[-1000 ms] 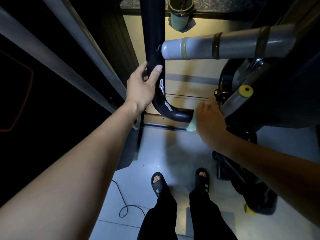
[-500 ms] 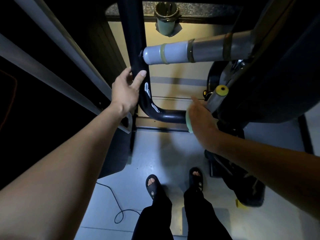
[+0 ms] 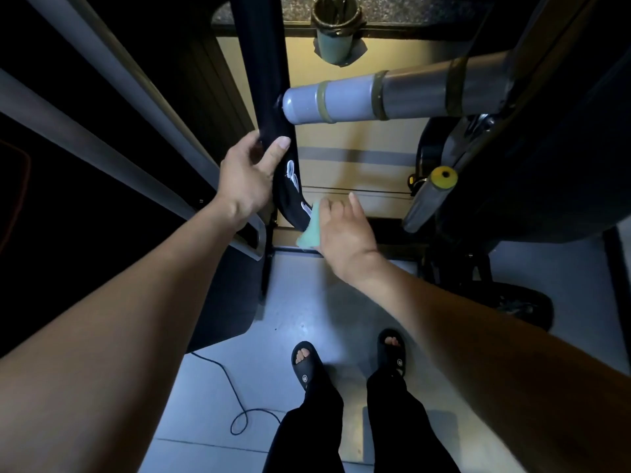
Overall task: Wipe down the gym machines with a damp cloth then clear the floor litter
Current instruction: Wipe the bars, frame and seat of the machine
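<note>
A black curved frame tube (image 3: pixel 269 97) of a gym machine runs down the middle and bends right near the floor. My left hand (image 3: pixel 247 179) grips this tube just above the bend, thumb across its front. My right hand (image 3: pixel 341 230) presses a pale green cloth (image 3: pixel 310 233) against the lower bend of the tube, with its fingers spread over the cloth. White lettering (image 3: pixel 294 180) shows on the tube between my two hands.
A grey padded roller (image 3: pixel 375 99) juts out horizontally from the right. A yellow-capped bar (image 3: pixel 432 196) slants below it. Grey rails (image 3: pixel 112 97) run down the left. A green bin (image 3: pixel 336 32) stands by the far wall. A black cable (image 3: pixel 235 401) loops on the floor near my sandalled feet (image 3: pixel 305 363).
My right hand has slid the cloth left along the bottom of the tube, from its straight lower part onto the bend. My left hand keeps its grip on the tube.
</note>
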